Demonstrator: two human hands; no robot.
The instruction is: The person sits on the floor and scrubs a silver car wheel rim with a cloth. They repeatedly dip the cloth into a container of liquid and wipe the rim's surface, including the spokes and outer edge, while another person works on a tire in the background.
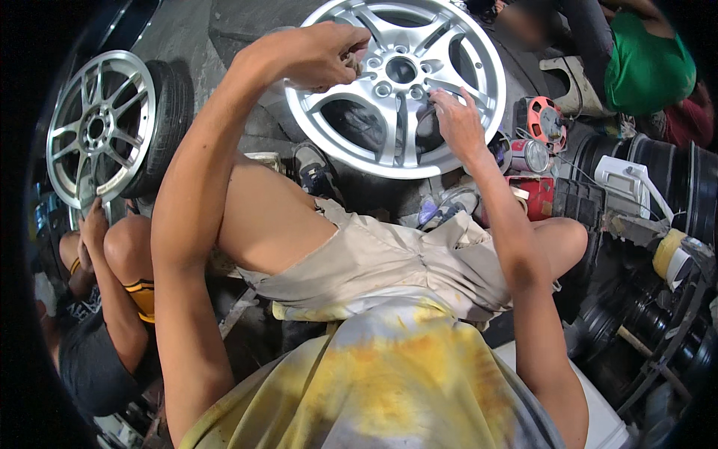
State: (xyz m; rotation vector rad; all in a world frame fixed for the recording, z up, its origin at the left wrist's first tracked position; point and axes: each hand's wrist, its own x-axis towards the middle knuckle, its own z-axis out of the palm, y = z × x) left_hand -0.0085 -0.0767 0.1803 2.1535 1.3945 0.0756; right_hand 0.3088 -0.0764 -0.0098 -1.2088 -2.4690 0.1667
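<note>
A silver alloy wheel rim (402,138) lies face up in front of my knees, its spokes running to a round centre hole. Over its left side my left hand (321,58) is curled, with a small crumpled greyish piece (350,63) between the fingers; whether it is cloth or sandpaper I cannot make out. My right hand (458,121) is on the rim's right side, fingers apart, the tips at a spoke near the bolt holes. Nothing shows in that hand.
To the left, a person's hands (93,228) are at another silver wheel (101,129), with a black tyre (166,123) behind it. At the right are an orange round device (546,123), a tin can (529,156), a white appliance (624,183) and dark rims. A person in green (649,63) sits at the far right.
</note>
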